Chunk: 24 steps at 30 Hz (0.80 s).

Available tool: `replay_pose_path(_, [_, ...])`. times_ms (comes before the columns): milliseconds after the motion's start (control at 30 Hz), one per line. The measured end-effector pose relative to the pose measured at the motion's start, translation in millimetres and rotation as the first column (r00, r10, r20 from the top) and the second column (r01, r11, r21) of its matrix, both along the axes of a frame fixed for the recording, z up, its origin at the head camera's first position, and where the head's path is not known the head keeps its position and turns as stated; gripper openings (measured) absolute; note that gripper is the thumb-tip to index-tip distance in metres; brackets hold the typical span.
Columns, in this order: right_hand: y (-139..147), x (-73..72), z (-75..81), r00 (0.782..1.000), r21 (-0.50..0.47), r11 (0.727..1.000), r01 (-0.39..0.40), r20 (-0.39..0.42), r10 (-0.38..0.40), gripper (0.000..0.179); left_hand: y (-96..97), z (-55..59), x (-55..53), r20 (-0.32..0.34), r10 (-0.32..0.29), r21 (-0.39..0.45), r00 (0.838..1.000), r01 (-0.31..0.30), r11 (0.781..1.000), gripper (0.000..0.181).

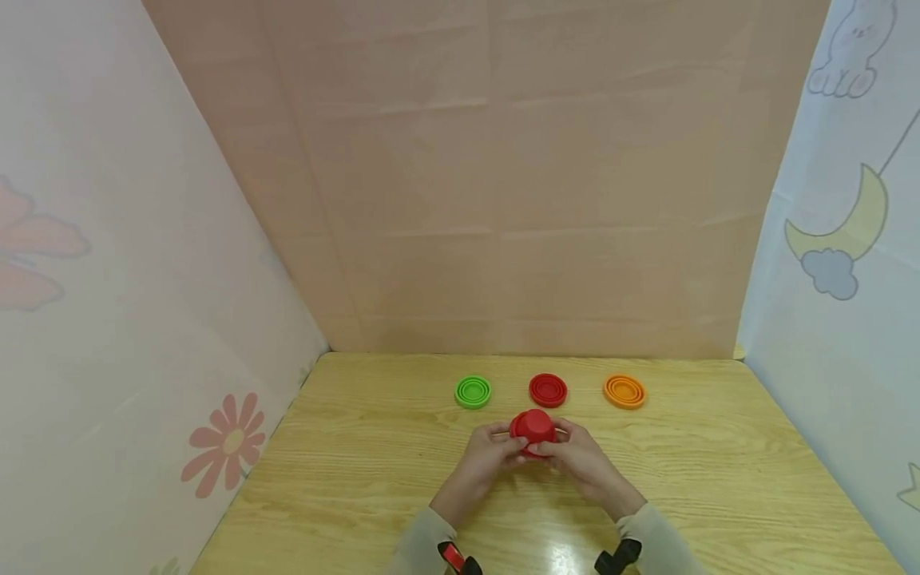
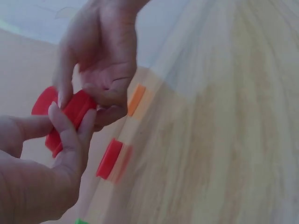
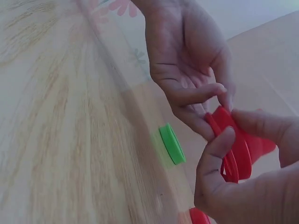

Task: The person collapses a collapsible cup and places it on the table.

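Note:
A red collapsible silicone cup (image 1: 537,425) is held over the table, partly extended, with its narrow end showing in the head view. My left hand (image 1: 483,461) pinches it from the left, thumb on the near side. From the right, my right hand (image 1: 585,465) grips it too, and the two thumbs nearly meet. In the left wrist view the stepped body of the cup (image 2: 74,114) sits between both sets of fingers. The right wrist view shows its wide red rim (image 3: 229,144) pinched by fingers and thumbs. Fingers hide part of the cup.
Behind the hands, a green collapsed cup (image 1: 473,392), a red collapsed cup (image 1: 548,390) and an orange collapsed cup (image 1: 624,392) lie flat in a row. The wooden table (image 1: 345,479) meets a brown back panel (image 1: 539,200) and white side walls with printed drawings.

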State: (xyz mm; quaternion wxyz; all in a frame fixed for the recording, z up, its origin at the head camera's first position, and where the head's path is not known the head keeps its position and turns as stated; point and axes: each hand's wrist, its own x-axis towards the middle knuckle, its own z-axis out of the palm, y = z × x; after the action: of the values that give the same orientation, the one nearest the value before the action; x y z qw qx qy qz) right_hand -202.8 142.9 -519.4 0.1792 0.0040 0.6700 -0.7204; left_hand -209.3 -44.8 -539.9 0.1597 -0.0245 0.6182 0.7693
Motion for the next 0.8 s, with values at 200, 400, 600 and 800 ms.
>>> replay_pose_path(200, [11.6,-2.8,-0.6,0.984,-0.181,0.968,-0.174,-0.002,0.176,0.073,-17.4,0.8,-4.5,0.009,-0.138,0.151,0.99,0.135,0.979,0.033])
replay_pose_path(400, [20.7,-3.7,-0.5,0.972,-0.272,0.938,-0.215,0.031,0.231,0.057,-27.0,-0.3,-7.4,-0.001,-0.214,0.246,0.977,0.208,0.947,0.036])
replay_pose_path(600, [23.8,-5.3,-2.7,0.969,-0.326,0.922,-0.211,0.053,0.241,0.023,-28.1,0.8,-9.4,0.009,-0.215,0.231,0.976,0.208,0.951,0.036])
replay_pose_path(800, [25.1,-6.3,-3.9,0.969,-0.318,0.925,-0.206,0.068,0.239,0.019,-26.1,2.8,-9.9,0.022,-0.206,0.178,0.978,0.199,0.964,0.037])
